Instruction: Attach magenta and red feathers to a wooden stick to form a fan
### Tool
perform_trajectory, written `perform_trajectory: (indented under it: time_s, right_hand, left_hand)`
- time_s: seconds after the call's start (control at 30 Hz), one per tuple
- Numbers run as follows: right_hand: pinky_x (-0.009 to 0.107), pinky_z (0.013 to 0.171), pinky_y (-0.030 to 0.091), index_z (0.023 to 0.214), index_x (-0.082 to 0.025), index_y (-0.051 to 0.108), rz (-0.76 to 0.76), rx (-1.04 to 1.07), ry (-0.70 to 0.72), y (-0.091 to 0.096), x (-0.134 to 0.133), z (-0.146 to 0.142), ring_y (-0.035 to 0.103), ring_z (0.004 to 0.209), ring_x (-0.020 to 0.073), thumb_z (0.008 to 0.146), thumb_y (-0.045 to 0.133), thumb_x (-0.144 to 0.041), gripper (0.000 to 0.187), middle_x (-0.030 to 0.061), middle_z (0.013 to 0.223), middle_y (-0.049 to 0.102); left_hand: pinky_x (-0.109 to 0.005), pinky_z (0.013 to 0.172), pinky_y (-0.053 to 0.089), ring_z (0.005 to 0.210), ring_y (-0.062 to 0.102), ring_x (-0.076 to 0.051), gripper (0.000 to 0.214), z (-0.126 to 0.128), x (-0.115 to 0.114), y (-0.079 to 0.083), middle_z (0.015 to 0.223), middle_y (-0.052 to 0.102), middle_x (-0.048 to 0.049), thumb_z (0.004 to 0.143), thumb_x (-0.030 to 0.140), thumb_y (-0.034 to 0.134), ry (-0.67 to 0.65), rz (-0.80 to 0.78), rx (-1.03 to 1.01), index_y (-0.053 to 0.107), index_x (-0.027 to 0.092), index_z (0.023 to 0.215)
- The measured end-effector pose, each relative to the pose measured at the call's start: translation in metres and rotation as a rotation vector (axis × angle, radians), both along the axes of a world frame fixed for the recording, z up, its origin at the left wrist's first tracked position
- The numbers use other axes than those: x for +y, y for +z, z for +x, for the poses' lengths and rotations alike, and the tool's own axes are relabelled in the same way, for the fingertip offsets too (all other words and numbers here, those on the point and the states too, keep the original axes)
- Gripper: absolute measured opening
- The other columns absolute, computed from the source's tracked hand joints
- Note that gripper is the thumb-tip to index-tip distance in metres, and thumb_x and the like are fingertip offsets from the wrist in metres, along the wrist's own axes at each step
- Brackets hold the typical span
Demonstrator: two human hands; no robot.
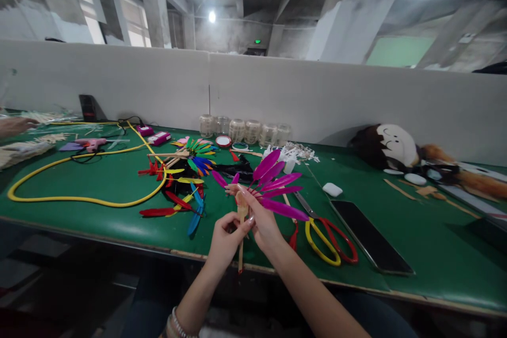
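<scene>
Over the table's front edge I hold a fan of magenta feathers on a flat wooden handle. My left hand is closed around the handle, thumb pressed against it. Higher up, my right hand grips the fan where the feathers meet the wood; its fingers partly cover that joint. The feathers spread mostly to the right, with a few showing left of my fingers. Just right of my hands lie scissors with one yellow and one red handle loop. A multicoloured feather fan lies behind to the left.
Loose red, yellow and blue feathers lie left of my hands, near a looped yellow cord. A pink glue gun, several jars, a phone and a plush head sit around the green table. Another person's hand is at far left.
</scene>
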State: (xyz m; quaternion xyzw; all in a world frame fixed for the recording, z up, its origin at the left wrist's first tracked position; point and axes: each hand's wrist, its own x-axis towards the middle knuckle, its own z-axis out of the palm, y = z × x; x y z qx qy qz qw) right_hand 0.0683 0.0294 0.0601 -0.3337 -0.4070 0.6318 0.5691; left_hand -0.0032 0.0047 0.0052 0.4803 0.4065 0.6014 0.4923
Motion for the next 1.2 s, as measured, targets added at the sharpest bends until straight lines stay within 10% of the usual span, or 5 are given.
perform_trajectory:
  time_s: [1.2]
  right_hand:
    - [0.028, 0.08, 0.042, 0.093, -0.023, 0.066, 0.01, 0.002, 0.081, -0.0016, 0.0031, 0.0072, 0.059, 0.082, 0.0156, 0.067, 0.063, -0.03, 0.027, 0.0017, 0.088, 0.067]
  left_hand:
    - [-0.019, 0.048, 0.029, 0.048, 0.037, -0.007, 0.03, -0.0009, -0.0009, 0.0019, 0.048, 0.041, 0.0054, 0.066, 0.039, 0.064, -0.034, -0.016, 0.028, 0.052, 0.014, 0.055]
